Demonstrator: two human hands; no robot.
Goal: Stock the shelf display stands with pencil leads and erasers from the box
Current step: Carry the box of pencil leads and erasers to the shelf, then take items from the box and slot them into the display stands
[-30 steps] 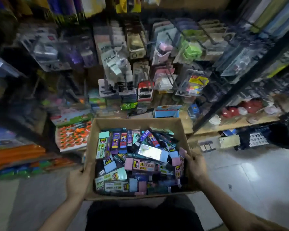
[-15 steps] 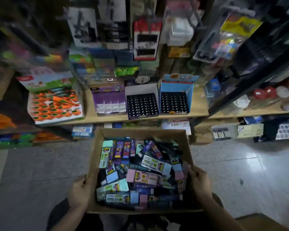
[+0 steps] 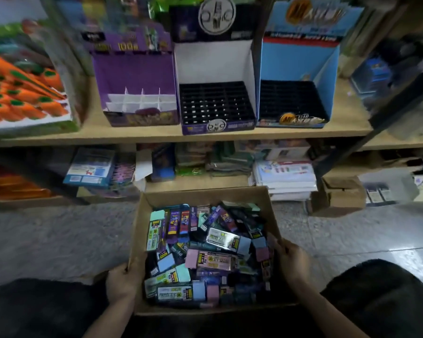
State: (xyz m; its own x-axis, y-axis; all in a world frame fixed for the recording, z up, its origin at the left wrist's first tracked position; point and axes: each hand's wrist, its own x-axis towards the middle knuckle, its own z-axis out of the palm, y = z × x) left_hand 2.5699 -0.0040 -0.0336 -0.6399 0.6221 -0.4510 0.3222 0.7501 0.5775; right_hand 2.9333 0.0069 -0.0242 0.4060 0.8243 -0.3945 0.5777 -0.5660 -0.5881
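Stocking is judged not yet to have begun. Side by side on the shelf [image 3: 132, 134], across the upper half of the frame, are seen a purple stand [image 3: 132, 69] with white dividers at the left, a white-walled stand [image 3: 213, 62] with a black grid in the middle, and a blue stand [image 3: 300, 62] with a black tray at the right. No packet can be made out in any of their compartments. The cardboard box [image 3: 205, 196] is held in the lower middle of the frame, below and in front of the shelf, and is heaped with pencil lead cases and erasers [image 3: 215, 259] lying in disorder. All the sorting and slotting in is therefore thought to be left.

The left hand [image 3: 120, 281] is curled round the box wall at the left of the frame, with the thumb at the rim. The right hand [image 3: 292, 261] is wrapped over the opposite wall, with the fingers bent over the rim. No packet is pinched by either hand; the nearest packets lie just inside the wall beside the right hand. Whether the box rests on the floor [image 3: 59, 240] cannot be told.
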